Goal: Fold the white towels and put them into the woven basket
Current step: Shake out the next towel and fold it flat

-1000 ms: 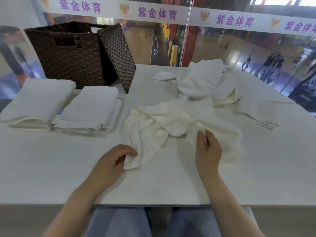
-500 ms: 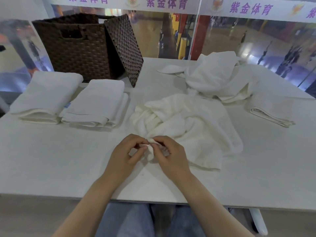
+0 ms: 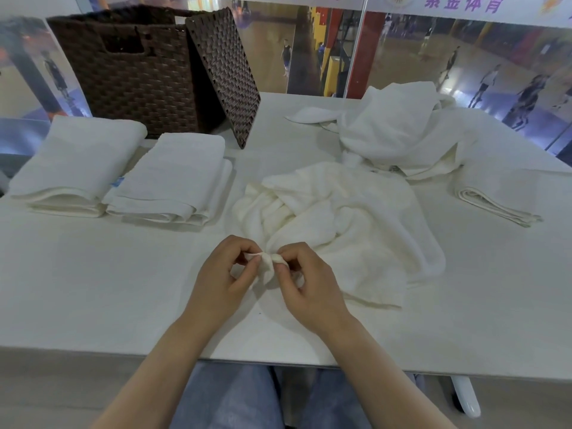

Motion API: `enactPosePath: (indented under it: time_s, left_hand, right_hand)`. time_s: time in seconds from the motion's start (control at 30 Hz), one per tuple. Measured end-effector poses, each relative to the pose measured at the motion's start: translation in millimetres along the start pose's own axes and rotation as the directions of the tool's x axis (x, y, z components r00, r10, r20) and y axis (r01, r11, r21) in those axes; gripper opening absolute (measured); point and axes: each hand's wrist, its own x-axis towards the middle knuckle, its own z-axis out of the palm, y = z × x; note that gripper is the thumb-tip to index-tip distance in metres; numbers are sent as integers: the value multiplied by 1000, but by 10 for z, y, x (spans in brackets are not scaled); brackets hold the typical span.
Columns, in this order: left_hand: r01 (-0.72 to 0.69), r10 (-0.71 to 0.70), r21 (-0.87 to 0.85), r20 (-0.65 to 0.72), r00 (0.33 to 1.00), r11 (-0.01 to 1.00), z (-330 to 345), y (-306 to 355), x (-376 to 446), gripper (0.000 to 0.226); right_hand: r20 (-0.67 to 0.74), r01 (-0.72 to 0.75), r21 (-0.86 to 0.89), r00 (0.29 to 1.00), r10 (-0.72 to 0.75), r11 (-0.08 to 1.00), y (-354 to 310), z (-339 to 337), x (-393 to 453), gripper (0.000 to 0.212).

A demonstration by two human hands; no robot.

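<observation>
A crumpled white towel (image 3: 340,218) lies in the middle of the white table (image 3: 93,289). My left hand (image 3: 223,280) and my right hand (image 3: 309,283) sit side by side at its near edge, each pinching the same bunched corner of it between thumb and fingers. Two folded white towels (image 3: 80,168) (image 3: 176,181) lie side by side at the left. The dark brown woven basket (image 3: 130,72) stands behind them at the far left.
The basket's woven lid (image 3: 226,72) leans against its right side. A heap of unfolded white towels (image 3: 402,128) lies at the far right, and a small folded towel (image 3: 501,193) lies near the right edge. A glass wall stands behind the table.
A second ago my hands held the crumpled towel apart, at separate spots. They came together on one corner at its near edge, and the towel spread flatter to the right.
</observation>
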Motion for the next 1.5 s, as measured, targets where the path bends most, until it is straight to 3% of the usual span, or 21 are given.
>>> enactPosePath:
  time_s: [0.33,0.7,0.93,1.07,1.2,1.33,1.4,1.5]
  left_hand:
    - [21,-21,21,-18,1000,1000,10,-5,-20,14]
    - [-19,19,55,-4,1000,998,13,-69,-30,21]
    - [-89,89,-8,3,996,996,-21,-52,23,18]
    - [43,-39,56,-63,997,998,-68,-152,296,20]
    - [191,-200,166,41,979,967,-40,-208,805,39]
    - [147,-222,351,186,957,925,32,-313,1220,54]
    - [106,-221,386,265,938,916,72,-362,1350,48]
    - [45,-174,412,279,944,910,123,-389,1465,16]
  right_hand:
    - [77,25,-28,997,-23,999,-20,37,1,26]
    - [70,20,-69,997,-16,997,3,43,10,29]
    - [-23,24,-111,999,-26,994,27,49,15,25]
    - [-100,23,-104,994,-33,994,45,9,39,14]
    - [-116,-1,-88,993,-10,996,99,-140,29,13]
    - [-92,-4,-111,996,-6,994,191,-279,1,18]
    - [-83,-20,-128,996,10,992,228,-334,-6,20]
    - [-79,-37,-128,996,27,991,268,-391,-12,18]
